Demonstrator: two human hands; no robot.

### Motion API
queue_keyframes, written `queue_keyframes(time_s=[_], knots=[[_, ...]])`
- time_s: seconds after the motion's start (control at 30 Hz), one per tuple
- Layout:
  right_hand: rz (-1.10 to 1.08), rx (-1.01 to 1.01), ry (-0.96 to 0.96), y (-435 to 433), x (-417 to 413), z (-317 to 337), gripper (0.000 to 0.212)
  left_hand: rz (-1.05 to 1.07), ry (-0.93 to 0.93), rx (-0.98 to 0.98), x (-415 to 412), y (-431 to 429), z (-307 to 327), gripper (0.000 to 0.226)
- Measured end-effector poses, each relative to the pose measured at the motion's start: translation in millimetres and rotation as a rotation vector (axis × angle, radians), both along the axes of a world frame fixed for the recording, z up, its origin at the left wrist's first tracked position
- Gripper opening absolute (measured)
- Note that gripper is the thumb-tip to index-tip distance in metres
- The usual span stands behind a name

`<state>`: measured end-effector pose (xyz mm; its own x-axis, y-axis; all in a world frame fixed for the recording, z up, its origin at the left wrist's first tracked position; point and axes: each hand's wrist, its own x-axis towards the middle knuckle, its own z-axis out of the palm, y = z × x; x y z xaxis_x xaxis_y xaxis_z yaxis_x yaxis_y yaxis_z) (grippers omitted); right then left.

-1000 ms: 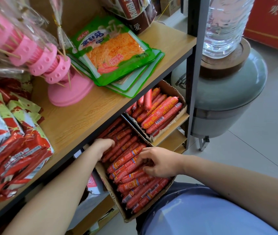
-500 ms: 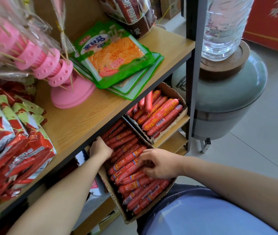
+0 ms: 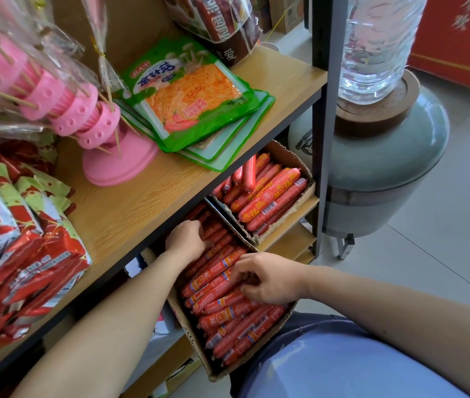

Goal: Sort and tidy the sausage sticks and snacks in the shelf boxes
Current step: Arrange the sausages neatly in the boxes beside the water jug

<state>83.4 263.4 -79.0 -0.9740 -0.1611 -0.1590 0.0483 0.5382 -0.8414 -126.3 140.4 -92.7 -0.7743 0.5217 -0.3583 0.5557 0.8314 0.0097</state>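
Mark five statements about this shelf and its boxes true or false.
1. The left hand and right hand are both in the nearer box. True.
2. The green packets lie in the farther box. False: they lie on the upper shelf; that box holds sausage sticks.
3. The pink stand stands left of the green packets. True.
4. The right hand holds a green packet. False: its fingers curl on sausage sticks.
5. The water bottle stands on the upper shelf. False: it sits on a dispenser beside the shelf.
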Motion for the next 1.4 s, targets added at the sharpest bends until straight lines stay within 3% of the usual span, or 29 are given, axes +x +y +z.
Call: queue_keyframes(time_s=[0.13, 0.23, 0.33, 0.4, 0.5, 0.63, 0.7, 0.83, 0.9, 0.97, 1.13, 1.27, 1.4], knots=[[-0.008, -0.004, -0.011, 2, 0, -3, 0.027, -0.036, 0.068, -0.01, 0, 5, 3, 0.025], [-0.008, -0.002, -0.005, 1, 0, -3, 0.027, -0.031, 0.158, 0.092, -2, 2, 4, 0.015], [-0.01, 0.001, -0.002, 2, 0, -3, 0.028, 0.108, 0.029, 0.17, -5, -3, 1, 0.018], [-0.008, 0.002, -0.003, 2, 0, -4, 0.028, 0.093, -0.056, 0.121, -9, -9, -4, 0.028], [-0.006, 0.002, 0.001, 2, 0, -3, 0.028, 0.002, -0.008, 0.04, -15, -20, -13, 0.043], [0.001, 0.006, 0.0, 2, 0, -3, 0.028, -0.12, 0.207, -0.01, -9, -25, -12, 0.028], [0.006, 0.007, -0.001, 3, 0, -3, 0.029, -0.021, 0.168, -0.047, -6, -25, -10, 0.026], [0.012, 0.001, -0.002, 2, 0, -3, 0.028, 0.19, 0.131, -0.227, -9, -35, -8, 0.044], [0.013, 0.001, -0.006, 3, 0, -3, 0.028, 0.226, 0.171, -0.259, -13, -39, -9, 0.03], [0.012, 0.002, -0.008, 3, 0, -3, 0.028, 0.24, 0.185, -0.236, -16, -38, -9, 0.02], [0.009, 0.001, -0.008, 5, 1, -3, 0.028, 0.321, -0.025, -0.116, -16, -27, -13, 0.038], [0.01, 0.01, -0.002, 4, 0, -3, 0.027, 0.398, 0.041, 0.01, -9, -32, -13, 0.045], [0.01, 0.014, 0.0, 4, -1, -4, 0.027, 0.432, -0.047, 0.067, -13, -37, -13, 0.058]])
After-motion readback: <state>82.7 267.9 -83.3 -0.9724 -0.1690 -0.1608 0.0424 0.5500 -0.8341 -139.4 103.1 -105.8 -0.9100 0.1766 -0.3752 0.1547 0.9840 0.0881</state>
